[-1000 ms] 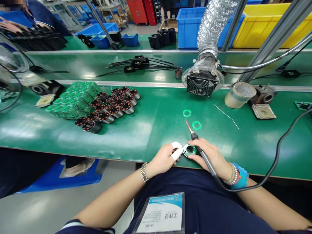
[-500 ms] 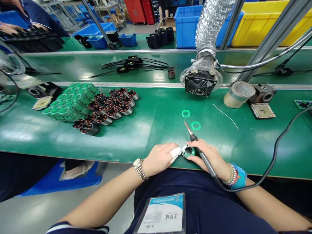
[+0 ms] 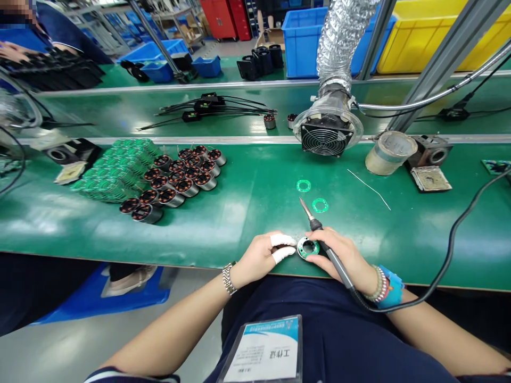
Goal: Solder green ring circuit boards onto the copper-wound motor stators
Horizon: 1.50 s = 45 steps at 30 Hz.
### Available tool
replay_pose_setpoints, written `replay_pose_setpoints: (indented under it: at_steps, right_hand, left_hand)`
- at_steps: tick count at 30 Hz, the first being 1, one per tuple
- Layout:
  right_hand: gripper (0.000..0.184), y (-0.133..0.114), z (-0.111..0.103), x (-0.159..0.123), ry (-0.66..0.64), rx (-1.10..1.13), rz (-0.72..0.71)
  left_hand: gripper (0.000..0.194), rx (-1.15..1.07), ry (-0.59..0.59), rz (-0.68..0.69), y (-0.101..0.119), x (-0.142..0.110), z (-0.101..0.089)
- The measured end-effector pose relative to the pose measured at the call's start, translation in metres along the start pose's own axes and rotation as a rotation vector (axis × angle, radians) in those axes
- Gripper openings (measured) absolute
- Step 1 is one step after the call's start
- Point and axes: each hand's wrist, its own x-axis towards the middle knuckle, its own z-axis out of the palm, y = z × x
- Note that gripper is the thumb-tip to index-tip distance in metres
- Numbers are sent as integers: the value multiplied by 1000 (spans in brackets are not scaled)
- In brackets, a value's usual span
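Observation:
My right hand (image 3: 343, 250) holds a soldering iron (image 3: 333, 258), its tip pointing up and away from me. The thumb and fingers of that hand also grip a small round motor part (image 3: 302, 255) topped by a green ring circuit board (image 3: 314, 250), near the table's front edge. My left hand (image 3: 263, 255), with white covers on two fingers, is closed at the part's left side. Something dark shows between these fingertips, too small to make out. Beyond the iron's tip lie two loose green ring boards (image 3: 304, 185) (image 3: 320, 205).
Motor parts with copper windings (image 3: 186, 186) stand in rows left, beside stacked green boards (image 3: 120, 165). A fume fan (image 3: 325, 140) hangs ahead. Right are a solder wire (image 3: 369, 189), a cup (image 3: 390, 154) and an iron stand (image 3: 431, 178). The iron's cord (image 3: 451, 244) crosses my right forearm.
My left fingertips have parted slightly beside the motor part; my right hand stays put. On the back strip, the cables and a motor have shifted left, and a second motor now shows beside the fan.

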Motion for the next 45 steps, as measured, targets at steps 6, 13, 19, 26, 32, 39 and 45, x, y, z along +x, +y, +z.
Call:
replay_pose_setpoints:
  at_steps: [6,13,19,26,32,39,45]
  right_hand:
    - [29,-1,-1,-1,-12,-3,5]
    - [28,1,0,0,-7,4,-12]
    - [29,0,0,1,-2,3,-20]
    - [29,1,1,0,3,4,3]
    - [37,5,-3,-3,9,35,22]
    - [33,-2,4,-8,31,-27,-75]
    - [30,0,9,-8,45,-14,-56]
  left_hand:
    - [14,128,-5,168,-2,6,3]
    - [17,-273,-127,-194,8,17,8]
    - [29,-674,-105,-415,13,18,15]
    - [33,-733,-110,-377,10,22,8]
    - [20,-484,23,-322,10,17,17]
    - [19,-420,133,-374,13,-8,31]
    - [26,-259,-66,-258,8,-2,17]
